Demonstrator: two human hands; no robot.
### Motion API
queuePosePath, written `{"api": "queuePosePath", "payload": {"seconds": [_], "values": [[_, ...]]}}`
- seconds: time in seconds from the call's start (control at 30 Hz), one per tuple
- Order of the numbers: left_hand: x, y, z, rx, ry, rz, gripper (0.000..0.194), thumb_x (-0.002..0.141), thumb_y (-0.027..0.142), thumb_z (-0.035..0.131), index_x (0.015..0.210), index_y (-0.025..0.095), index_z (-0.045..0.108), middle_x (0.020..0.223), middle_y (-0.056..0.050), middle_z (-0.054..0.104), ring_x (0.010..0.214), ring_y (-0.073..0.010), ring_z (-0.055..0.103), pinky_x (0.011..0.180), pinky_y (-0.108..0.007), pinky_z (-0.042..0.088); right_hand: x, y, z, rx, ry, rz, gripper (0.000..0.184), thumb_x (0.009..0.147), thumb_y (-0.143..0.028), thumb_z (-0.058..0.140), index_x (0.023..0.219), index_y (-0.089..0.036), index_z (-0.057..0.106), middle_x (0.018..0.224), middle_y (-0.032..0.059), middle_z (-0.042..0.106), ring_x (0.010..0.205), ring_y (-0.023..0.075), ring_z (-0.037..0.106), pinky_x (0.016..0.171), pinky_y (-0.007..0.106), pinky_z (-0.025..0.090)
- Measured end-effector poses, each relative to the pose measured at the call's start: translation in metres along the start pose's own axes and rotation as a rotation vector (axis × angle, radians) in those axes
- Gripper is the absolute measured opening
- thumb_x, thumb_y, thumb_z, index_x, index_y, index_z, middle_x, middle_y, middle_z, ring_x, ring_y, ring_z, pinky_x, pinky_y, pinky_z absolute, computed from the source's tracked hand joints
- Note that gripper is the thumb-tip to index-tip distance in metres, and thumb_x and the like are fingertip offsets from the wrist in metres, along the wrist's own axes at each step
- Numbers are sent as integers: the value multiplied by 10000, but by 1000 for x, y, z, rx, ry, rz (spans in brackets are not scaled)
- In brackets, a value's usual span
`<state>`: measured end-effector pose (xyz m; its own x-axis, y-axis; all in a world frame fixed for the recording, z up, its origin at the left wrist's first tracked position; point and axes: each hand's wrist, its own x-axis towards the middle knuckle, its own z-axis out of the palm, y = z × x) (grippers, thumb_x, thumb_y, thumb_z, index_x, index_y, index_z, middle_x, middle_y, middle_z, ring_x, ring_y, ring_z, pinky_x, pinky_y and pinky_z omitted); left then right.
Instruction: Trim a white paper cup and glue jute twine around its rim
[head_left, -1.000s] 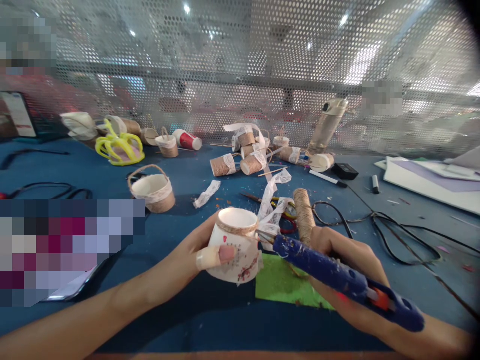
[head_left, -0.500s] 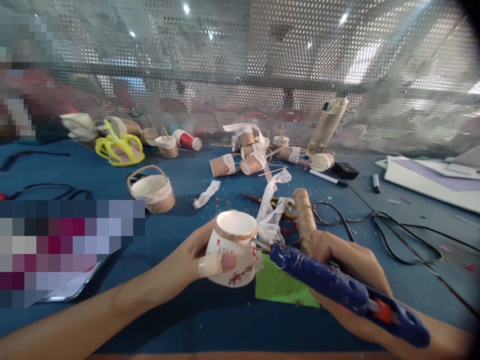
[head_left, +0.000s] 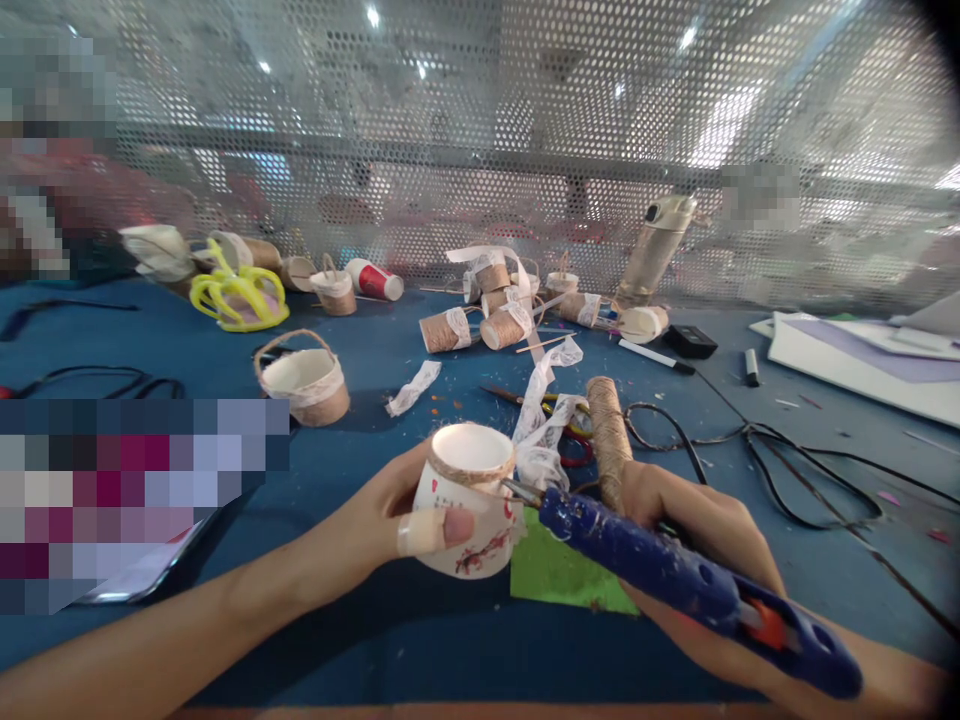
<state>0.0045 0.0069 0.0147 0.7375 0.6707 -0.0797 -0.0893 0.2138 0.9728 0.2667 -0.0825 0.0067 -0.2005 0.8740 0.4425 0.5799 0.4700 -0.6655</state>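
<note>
My left hand [head_left: 401,505], with a bandage-like strip round its thumb, is closed round a white paper cup [head_left: 484,535] with red printing. Jute twine [head_left: 448,476] runs round the cup just under its rim. In my right hand [head_left: 701,515] is a blue hot glue gun [head_left: 637,555], its metal nozzle [head_left: 523,489] at the twine on the cup's right side. A spool of twine [head_left: 610,425] rises by the right fingers; whether they also grip it, I cannot tell. Below the nozzle lies a green sheet [head_left: 566,570].
Scissors [head_left: 510,396] and white lace ribbon [head_left: 536,415] lie beyond the cup. A twine-handled basket [head_left: 319,400] stands left; several twine-wrapped cups [head_left: 506,328] lie farther back. Black cable [head_left: 795,510] loops at right. A perforated metal screen [head_left: 450,180] closes off the back.
The cup has turned and tilted very slightly in my left hand. The glue gun's nozzle stays at the same side of it, with hardly any shift.
</note>
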Motion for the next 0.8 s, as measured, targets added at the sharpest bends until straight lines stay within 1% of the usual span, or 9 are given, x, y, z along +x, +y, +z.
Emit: {"api": "queuePosePath", "payload": {"seconds": [0.17,0.23,0.37,0.57,0.67,0.8], "values": [[1,-1,-3,-26,-73,13,478,769,400,775,1202,233,662,1008,5,743,962,-223,686,812,-251,526,-2,3,0,67,-5,25,311,681,-101,613,756,-261,356,642,-58,454,534,121,369,488,270,291],[1,-1,-4,-27,-77,13,476,766,402,768,1199,235,664,991,9,742,965,-231,687,819,-257,526,-3,4,0,80,-3,25,304,690,-110,612,753,-260,355,643,-57,450,537,122,369,490,271,287],[0,3,-1,-18,-57,-5,488,740,422,789,1164,212,674,973,-25,734,911,-218,672,822,-280,528,-2,2,-2,72,-13,27,273,740,-134,614,749,-257,371,648,-58,453,533,117,379,493,267,297],[-3,10,6,5,-16,-33,536,709,488,785,1147,200,671,1045,-85,725,997,-303,644,848,-382,512,4,-3,-6,76,-29,21,212,783,-180,596,747,-254,401,621,-56,462,503,114,382,457,260,308],[-2,9,4,10,-27,-21,506,717,467,783,1126,193,671,1001,-73,717,949,-282,639,836,-374,504,4,-3,-5,95,-24,8,213,772,-199,608,742,-253,404,613,-57,448,492,112,356,450,263,308],[-1,5,0,14,-51,-7,512,737,436,789,1165,188,654,1033,-66,704,936,-249,632,841,-345,506,0,-2,-3,52,-18,34,249,766,-166,628,729,-252,398,627,-47,474,522,119,403,467,270,316]]}}
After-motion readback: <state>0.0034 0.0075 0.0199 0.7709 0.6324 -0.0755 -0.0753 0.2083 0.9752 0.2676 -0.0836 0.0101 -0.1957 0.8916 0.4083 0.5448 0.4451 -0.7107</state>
